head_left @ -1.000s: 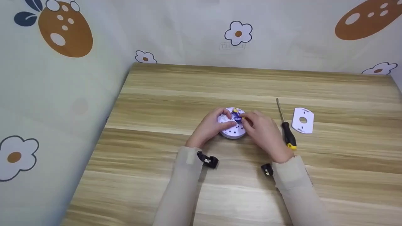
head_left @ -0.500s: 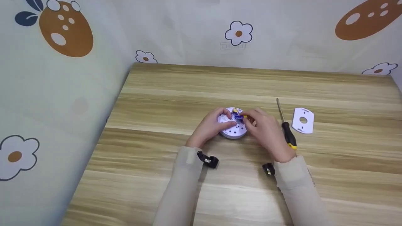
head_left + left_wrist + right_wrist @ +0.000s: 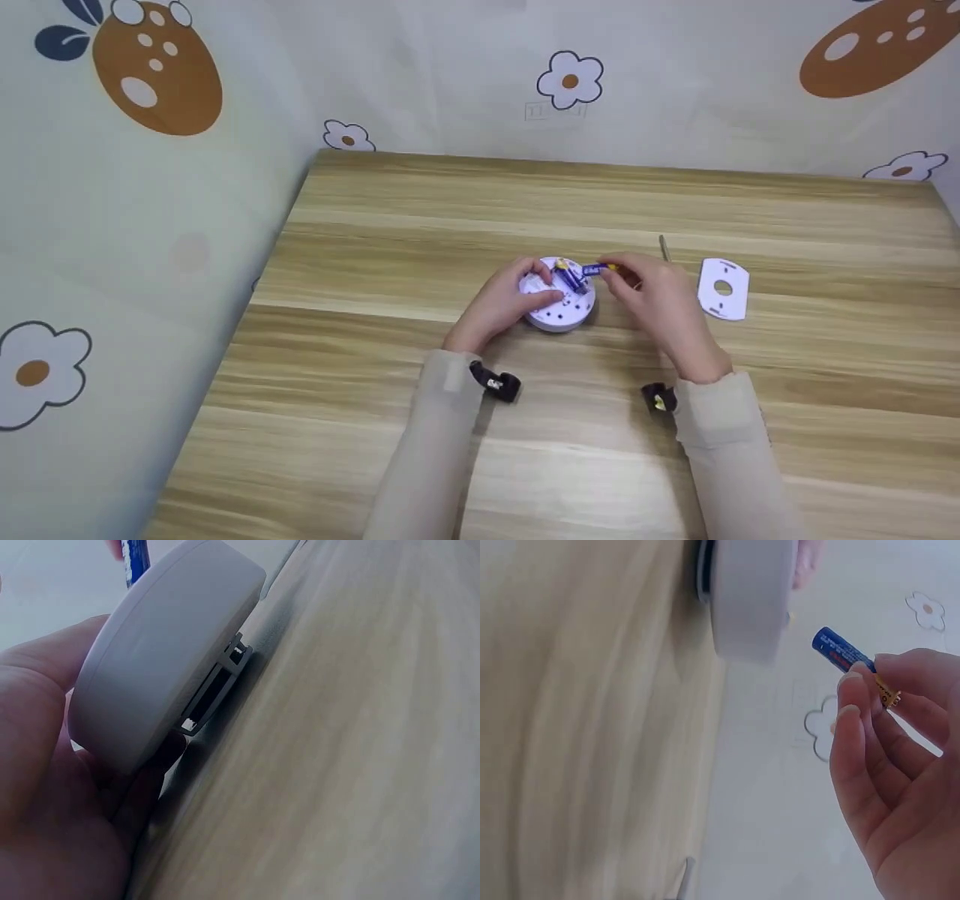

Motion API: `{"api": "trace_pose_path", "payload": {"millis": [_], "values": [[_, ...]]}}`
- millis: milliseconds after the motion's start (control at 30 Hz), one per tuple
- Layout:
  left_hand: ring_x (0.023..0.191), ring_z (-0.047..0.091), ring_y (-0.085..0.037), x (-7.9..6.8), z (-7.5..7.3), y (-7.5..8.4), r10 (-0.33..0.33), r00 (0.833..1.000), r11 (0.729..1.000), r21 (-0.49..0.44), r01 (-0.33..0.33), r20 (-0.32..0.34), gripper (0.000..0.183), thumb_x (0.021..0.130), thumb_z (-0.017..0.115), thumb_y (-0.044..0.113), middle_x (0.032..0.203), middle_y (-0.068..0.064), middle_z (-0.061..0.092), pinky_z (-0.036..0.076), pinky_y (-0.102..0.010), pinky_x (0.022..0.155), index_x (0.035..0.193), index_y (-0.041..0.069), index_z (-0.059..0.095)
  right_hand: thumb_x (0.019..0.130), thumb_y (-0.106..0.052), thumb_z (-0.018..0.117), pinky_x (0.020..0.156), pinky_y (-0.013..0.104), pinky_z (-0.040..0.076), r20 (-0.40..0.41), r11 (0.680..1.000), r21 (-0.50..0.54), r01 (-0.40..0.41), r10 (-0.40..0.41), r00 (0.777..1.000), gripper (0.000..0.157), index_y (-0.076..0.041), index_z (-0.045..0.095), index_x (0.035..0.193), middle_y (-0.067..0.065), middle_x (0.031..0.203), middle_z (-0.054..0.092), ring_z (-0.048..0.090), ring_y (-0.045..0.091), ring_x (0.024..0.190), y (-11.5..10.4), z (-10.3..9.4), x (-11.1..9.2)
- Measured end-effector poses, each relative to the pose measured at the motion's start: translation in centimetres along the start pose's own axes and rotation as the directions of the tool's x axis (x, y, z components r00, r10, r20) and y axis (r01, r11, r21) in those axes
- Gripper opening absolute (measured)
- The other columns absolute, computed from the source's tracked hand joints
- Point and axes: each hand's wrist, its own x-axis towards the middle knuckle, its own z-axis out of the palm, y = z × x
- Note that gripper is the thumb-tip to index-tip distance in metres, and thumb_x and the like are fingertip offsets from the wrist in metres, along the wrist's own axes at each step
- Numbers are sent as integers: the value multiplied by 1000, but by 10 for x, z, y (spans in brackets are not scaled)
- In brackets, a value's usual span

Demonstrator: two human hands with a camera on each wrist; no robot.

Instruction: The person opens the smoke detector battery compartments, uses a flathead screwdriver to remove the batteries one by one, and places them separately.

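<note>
My left hand (image 3: 510,294) grips a round white smoke detector (image 3: 574,311) at its left edge, thumb over the top face. In the left wrist view the detector (image 3: 169,637) is tilted above the wood, with a grey slotted part (image 3: 221,686) on its underside. My right hand (image 3: 664,307) pinches a small blue battery (image 3: 595,270) by its yellow end, just beyond the detector's right rim. The right wrist view shows this battery (image 3: 841,651) apart from the detector (image 3: 751,604). More blue-and-yellow battery (image 3: 568,276) lies in the detector; how many cells I cannot tell.
A screwdriver (image 3: 664,249) lies right of the detector, its handle hidden by my right hand. Beyond it lies a white plate (image 3: 736,292) with a central hole. The wooden table (image 3: 450,202) meets a patterned wall covering (image 3: 450,75) at the back and left.
My right hand has lifted one battery out of the detector and carried it to the right. It now covers the screwdriver's handle. The left hand and detector have stayed in place.
</note>
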Motion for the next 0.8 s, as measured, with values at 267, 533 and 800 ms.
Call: {"api": "trace_pose_path", "payload": {"millis": [267,533,800], "values": [[131,58,-27,0,-1,0,-3,1000,1000,6,3,-2,23,98,85,20,135,-10,67,42,-40,116,109,12,67,108,-4,68,85,51,58,-29,998,18,-65,66,997,22,3,78,126,22,108,78,73,37,94,13,-19,1],[131,58,-28,-2,-1,0,-11,1000,1000,5,11,-2,23,98,84,20,136,-10,67,43,-42,117,111,12,67,113,-13,63,78,20,49,-58,990,39,-136,138,989,28,3,76,133,22,111,75,69,32,96,28,-39,-2],[132,58,-27,0,-2,1,-4,1000,1000,6,4,1,24,98,85,21,135,-9,67,42,-41,118,111,12,67,110,-12,67,75,10,41,-99,982,46,-185,189,977,27,5,75,131,25,115,76,66,28,99,44,-55,-7]]}}
